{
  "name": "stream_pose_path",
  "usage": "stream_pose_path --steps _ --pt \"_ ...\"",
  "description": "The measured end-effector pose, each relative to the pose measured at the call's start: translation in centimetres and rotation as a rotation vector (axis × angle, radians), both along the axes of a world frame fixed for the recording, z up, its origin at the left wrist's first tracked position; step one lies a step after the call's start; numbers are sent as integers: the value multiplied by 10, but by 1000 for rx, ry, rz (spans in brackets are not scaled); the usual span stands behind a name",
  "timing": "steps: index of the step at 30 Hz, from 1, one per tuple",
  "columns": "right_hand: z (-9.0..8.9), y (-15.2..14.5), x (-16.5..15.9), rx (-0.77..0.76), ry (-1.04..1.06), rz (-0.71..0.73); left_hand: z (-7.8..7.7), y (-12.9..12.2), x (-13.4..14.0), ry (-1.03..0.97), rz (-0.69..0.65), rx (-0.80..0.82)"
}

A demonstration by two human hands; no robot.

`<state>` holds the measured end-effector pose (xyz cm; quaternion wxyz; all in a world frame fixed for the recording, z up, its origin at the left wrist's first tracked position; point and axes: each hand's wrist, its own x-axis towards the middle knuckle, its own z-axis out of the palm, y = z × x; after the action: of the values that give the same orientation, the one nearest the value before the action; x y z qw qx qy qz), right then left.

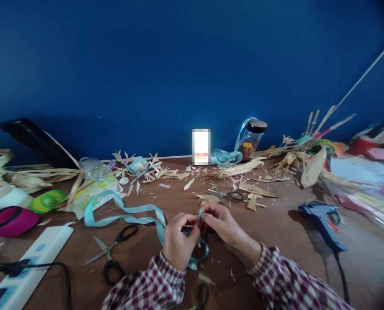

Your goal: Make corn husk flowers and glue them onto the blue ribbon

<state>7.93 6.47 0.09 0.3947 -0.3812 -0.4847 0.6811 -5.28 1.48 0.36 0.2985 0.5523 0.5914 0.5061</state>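
Both my hands meet over the front middle of the brown table, pinching a light blue ribbon point(153, 209). My left hand point(179, 239) grips it between thumb and forefinger. Close beside it, my right hand point(222, 224) has its fingertips closed on the same small bit of ribbon, which sticks up between them. From the left hand the ribbon trails in a long loop across the table to the left. More of it curls below the hands. Black-handled scissors point(108, 252) lie with blades apart left of my left hand.
A blue glue gun point(323, 221) lies at right, its cord running forward. At left is a white power strip point(38, 262) with a plug in it. Dry husk scraps point(240, 168), smaller scissors point(233, 196) and a tilted jar point(252, 140) lie toward the blue wall.
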Motion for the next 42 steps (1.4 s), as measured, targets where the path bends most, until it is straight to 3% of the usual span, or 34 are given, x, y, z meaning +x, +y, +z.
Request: stream_pose_path --steps 4,13,18,23,27,32,37,42 --pt "1 0 1 -27 13 13 0 0 -1 89 2 57" --pt "3 -1 1 -20 71 42 0 3 -3 -75 -12 -72" --pt "4 -1 4 -119 239 113 -8 6 -5 -459 -80 -262" --pt "4 -1 4 -200 293 91 -21 8 -6 -702 -136 -298" --pt "2 0 2 -185 324 76 -12 6 -3 -815 -125 -326" --pt "4 3 4 -234 422 5 6 5 -4 -1097 -174 -379" --pt "6 3 7 -276 436 14 5 5 -8 -1138 -214 -234" --pt "7 1 7 -293 381 65 3 7 -11 -1154 -146 -289"
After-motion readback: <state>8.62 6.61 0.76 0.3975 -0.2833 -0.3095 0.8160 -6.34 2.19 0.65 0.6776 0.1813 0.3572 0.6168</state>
